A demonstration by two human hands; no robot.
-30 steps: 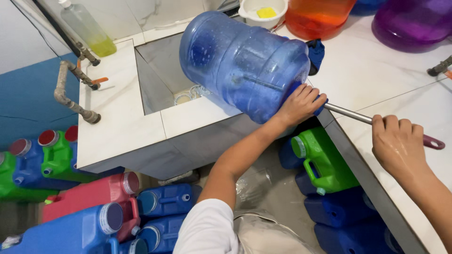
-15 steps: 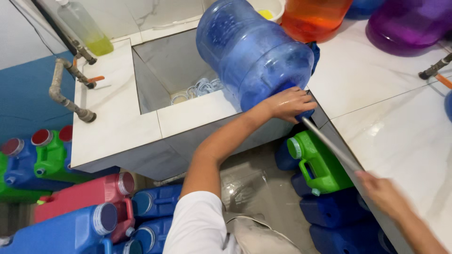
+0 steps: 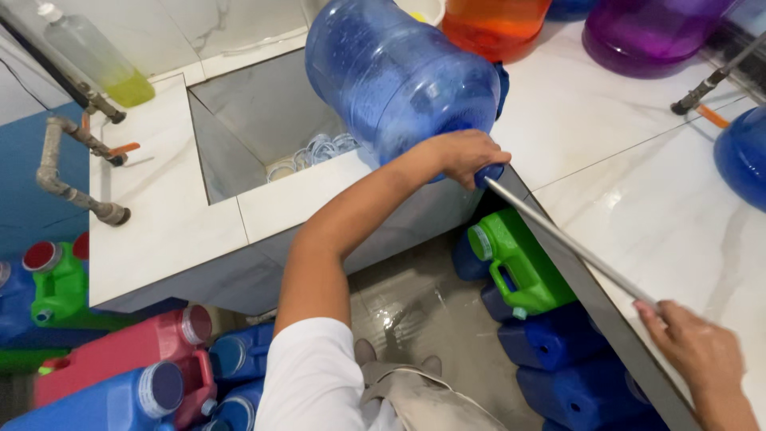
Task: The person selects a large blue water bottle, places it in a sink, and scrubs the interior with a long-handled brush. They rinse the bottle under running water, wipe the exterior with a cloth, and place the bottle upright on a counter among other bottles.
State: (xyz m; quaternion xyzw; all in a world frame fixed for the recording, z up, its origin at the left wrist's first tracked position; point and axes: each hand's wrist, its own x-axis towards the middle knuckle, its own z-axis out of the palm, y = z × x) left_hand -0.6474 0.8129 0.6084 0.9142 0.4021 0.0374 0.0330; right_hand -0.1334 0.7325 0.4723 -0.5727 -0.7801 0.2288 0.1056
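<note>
A large translucent blue water bottle [image 3: 399, 80] lies tilted on its side over the corner of the white tiled counter, its mouth pointing toward me. My left hand [image 3: 463, 156] is shut around the bottle's neck. A long thin metal rod [image 3: 570, 243] runs from the bottle's mouth down to the lower right, where my right hand [image 3: 690, 335] grips its near end above the counter edge.
A sunken tiled basin [image 3: 255, 112] holds several plastic rings [image 3: 311, 152]. Orange [image 3: 495, 24], purple [image 3: 646, 32] and blue [image 3: 742, 156] bottles stand on the counter. Green [image 3: 523, 263], blue [image 3: 558, 351] and red [image 3: 120, 351] jerrycans crowd the wet floor. Grey pipes [image 3: 68, 179] run at left.
My right hand has drawn back toward me along the rod's line, now gripping its near end. The bottle has shifted up and farther over the basin corner, my left hand staying at its neck.
</note>
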